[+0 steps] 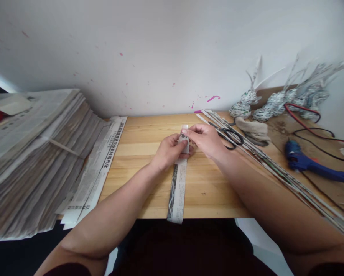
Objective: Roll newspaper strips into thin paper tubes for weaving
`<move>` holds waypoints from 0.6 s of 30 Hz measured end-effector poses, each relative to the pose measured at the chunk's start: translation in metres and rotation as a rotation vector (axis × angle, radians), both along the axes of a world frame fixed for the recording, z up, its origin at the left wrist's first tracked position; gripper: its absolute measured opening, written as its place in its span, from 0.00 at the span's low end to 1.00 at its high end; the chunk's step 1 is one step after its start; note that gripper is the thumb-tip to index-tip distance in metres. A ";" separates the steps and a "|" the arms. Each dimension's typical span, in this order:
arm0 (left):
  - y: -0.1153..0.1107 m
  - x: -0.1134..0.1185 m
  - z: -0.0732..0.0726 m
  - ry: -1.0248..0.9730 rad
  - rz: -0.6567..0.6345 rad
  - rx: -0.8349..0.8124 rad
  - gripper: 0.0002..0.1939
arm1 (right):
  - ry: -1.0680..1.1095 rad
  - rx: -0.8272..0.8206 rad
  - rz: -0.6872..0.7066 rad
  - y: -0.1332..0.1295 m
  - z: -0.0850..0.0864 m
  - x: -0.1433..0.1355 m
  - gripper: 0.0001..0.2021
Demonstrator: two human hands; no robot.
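A long narrow newspaper strip (178, 188) runs from between my hands down to the front edge of the wooden table (131, 153), where its lower end hangs slightly over. My left hand (171, 148) is closed on the strip near its upper end, thumb on top and fingers beneath. My right hand (203, 138) pinches the top end, with thumb and fingertips just above the left thumb. Black-handled scissors (232, 138) lie right of my right hand, on thin rolled paper sticks (264, 157).
Tall newspaper stack (45, 153) at left, with cut newspaper sheets (102, 172) beside it. At right are a blue glue gun (312, 163), its cords, a rumpled cloth (254, 130) and woven paper figures (245, 103) against the wall.
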State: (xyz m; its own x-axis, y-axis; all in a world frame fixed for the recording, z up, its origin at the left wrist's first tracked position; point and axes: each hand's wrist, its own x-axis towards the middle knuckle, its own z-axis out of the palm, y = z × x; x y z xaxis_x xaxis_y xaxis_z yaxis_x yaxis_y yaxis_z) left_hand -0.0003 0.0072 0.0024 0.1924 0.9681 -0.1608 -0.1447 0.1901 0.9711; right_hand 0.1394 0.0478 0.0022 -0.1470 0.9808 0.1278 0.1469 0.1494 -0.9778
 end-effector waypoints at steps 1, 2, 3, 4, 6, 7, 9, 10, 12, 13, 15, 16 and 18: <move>0.000 0.000 0.000 0.003 -0.003 0.007 0.05 | 0.007 -0.007 0.003 0.000 0.000 0.000 0.15; -0.001 0.000 0.000 0.005 -0.006 0.015 0.05 | 0.012 -0.013 0.006 0.000 0.000 0.000 0.15; -0.001 0.000 0.000 0.007 -0.009 0.024 0.05 | 0.015 -0.018 0.008 0.000 0.000 -0.001 0.15; -0.001 0.000 0.000 0.009 -0.012 0.031 0.04 | 0.016 -0.024 0.011 0.000 0.001 -0.001 0.15; -0.002 0.001 0.002 0.008 -0.014 0.033 0.05 | 0.017 -0.035 0.012 -0.001 0.002 -0.001 0.15; -0.002 0.001 0.002 0.006 -0.014 0.030 0.05 | 0.022 -0.040 0.012 -0.001 0.003 -0.001 0.15; -0.002 0.001 0.004 0.000 -0.013 0.026 0.06 | 0.039 -0.051 0.012 -0.002 0.005 -0.001 0.15; -0.002 0.001 0.004 -0.003 -0.013 0.023 0.06 | 0.046 -0.057 0.011 -0.003 0.006 -0.002 0.16; -0.003 0.000 0.005 -0.004 -0.016 0.023 0.08 | 0.049 -0.079 0.013 -0.004 0.007 -0.002 0.16; -0.003 0.000 0.005 0.000 -0.017 0.027 0.08 | 0.047 -0.087 0.016 -0.004 0.007 -0.002 0.17; -0.003 0.001 0.004 0.010 -0.020 0.040 0.09 | 0.045 -0.084 0.024 -0.005 0.007 -0.002 0.17; -0.003 0.001 0.004 0.014 -0.020 0.048 0.09 | 0.049 -0.079 0.028 -0.004 0.006 -0.001 0.18; -0.003 0.001 0.004 0.008 -0.015 0.057 0.10 | 0.068 -0.078 0.038 -0.004 0.005 -0.001 0.18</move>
State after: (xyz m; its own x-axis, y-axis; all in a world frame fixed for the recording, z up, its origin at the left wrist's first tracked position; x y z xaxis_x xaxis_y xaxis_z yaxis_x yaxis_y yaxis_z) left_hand 0.0011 0.0041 0.0060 0.2063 0.9726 -0.1073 -0.1345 0.1369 0.9814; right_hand 0.1380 0.0437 0.0070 -0.1781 0.9821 0.0620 0.0750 0.0764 -0.9943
